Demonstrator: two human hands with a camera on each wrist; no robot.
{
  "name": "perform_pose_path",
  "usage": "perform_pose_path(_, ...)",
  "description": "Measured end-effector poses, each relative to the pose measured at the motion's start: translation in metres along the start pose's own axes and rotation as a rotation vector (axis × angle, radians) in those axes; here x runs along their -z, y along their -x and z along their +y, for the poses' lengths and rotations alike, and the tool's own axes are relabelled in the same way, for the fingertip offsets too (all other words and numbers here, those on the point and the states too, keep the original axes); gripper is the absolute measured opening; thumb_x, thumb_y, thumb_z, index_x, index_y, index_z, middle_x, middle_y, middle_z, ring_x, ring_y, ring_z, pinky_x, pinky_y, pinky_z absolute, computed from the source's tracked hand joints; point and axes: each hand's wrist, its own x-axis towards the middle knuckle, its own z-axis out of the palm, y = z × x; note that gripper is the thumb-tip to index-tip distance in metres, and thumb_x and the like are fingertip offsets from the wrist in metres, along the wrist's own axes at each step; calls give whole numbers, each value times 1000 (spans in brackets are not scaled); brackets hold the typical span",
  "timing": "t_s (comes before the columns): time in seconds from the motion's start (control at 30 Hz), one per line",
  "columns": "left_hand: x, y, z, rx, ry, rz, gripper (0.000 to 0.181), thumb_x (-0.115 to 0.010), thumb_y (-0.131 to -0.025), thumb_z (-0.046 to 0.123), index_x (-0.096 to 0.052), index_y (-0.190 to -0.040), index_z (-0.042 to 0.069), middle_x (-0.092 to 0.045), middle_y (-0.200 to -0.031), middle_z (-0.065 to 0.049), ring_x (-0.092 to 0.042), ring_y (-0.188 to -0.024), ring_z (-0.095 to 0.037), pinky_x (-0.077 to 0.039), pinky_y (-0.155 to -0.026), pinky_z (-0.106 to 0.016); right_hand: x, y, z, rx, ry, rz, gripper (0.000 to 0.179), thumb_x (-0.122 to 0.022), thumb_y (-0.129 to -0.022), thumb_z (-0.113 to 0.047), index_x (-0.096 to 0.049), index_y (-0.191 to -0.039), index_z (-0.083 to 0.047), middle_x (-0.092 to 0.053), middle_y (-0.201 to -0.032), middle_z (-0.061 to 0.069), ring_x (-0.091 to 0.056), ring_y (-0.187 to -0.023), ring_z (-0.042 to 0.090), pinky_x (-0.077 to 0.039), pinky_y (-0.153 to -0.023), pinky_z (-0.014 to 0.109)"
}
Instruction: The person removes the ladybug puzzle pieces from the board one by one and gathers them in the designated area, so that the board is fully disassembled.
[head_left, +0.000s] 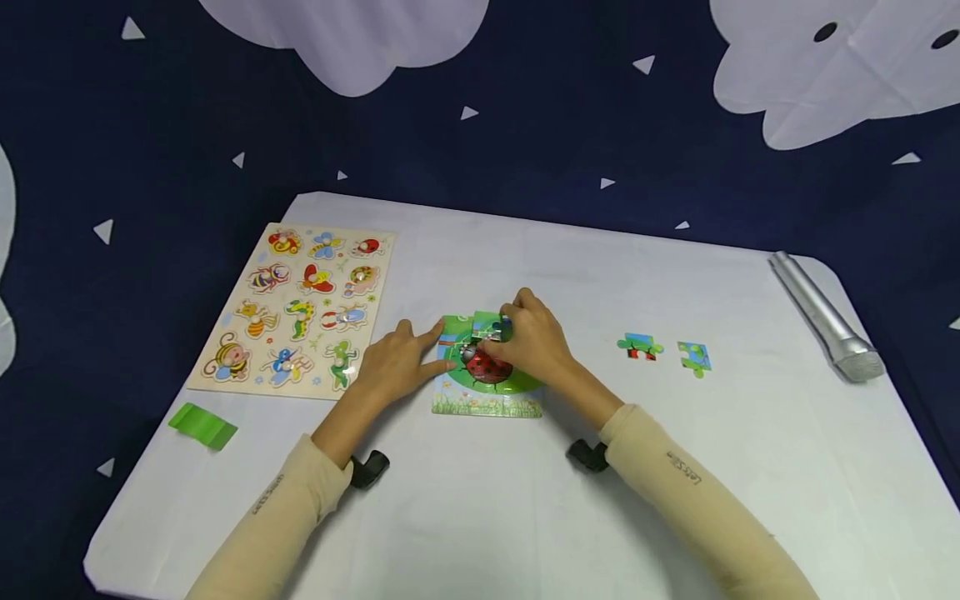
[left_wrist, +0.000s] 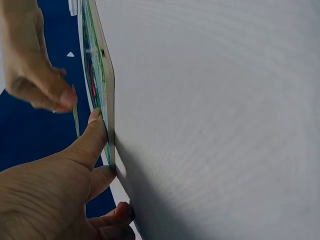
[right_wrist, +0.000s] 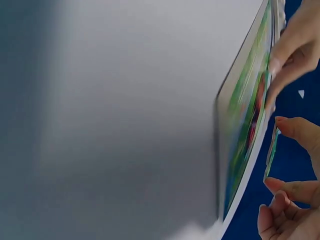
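Note:
A ladybug jigsaw puzzle [head_left: 487, 406] lies on the white table in a shallow board. Between the thumb and a finger of my right hand [head_left: 536, 340], a green-and-blue puzzle piece [right_wrist: 271, 156] is pinched by its edges. That piece is held just over the upper part of the puzzle, apart from its surface in the right wrist view. My left hand [head_left: 395, 364] rests at the puzzle's left side, thumb and index finger stretched out and touching its edge. Two loose puzzle pieces lie to the right, one with red [head_left: 641, 347] and one mostly blue [head_left: 694, 357].
A wooden insect peg board [head_left: 300, 304] covers the table's left side, with a folded green strip [head_left: 202, 426] below it. At the far right lies a silver microphone [head_left: 825, 317]. Behind the table [head_left: 480, 517] hangs a dark blue cloth [head_left: 525, 158] with clouds and triangles.

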Motion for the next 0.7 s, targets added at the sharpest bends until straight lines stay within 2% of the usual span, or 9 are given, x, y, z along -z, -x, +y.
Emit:
perform_pose_path(0.17, -1, 0, -2, -8, 11, 2, 75, -65, -89, 58, -42, -151, 22, -51, -94, -15, -45, -65, -19, -38, -48, -31, 17, 15, 27, -67, -15, -32, 64, -86, -76, -34, -66, -121, 8, -47, -99, 11, -48, -87, 25, -48, -79, 40)
perform_pose_path(0.4, 1, 1, -2, -14, 22, -2, 76, -65, -89, 58, -42, -151, 22, -52, -95, -16, -45, -65, -20, -38, -49, -31, 43, 37, 73, -118, 8, -22, 58, -86, -76, -28, -67, -116, 9, -48, -101, 14, -50, -91, 30, -47, -85, 47)
perform_pose_path(0.6, 1, 2, -1, -17, 22, -3, 77, -66, -88, 57, -42, -151, 21, -51, -93, -15, -45, -65, -20, -38, -49, -31, 55, 48, 95, -188, 40, -41, 61, -85, -76, -29, -66, -118, 10, -49, -105, 16, -52, -95, 33, -46, -88, 51)
perform_pose_path(0.7, 1, 2, 0, -20, 21, 2, 76, -67, -88, 56, -43, -151, 20, -50, -91, -14, -43, -63, -19, -37, -49, -31, 57, 50, 103, -193, 43, -52, 61, -84, -77, -29, -65, -118, 11, -49, -105, 17, -52, -95, 33, -46, -88, 51)
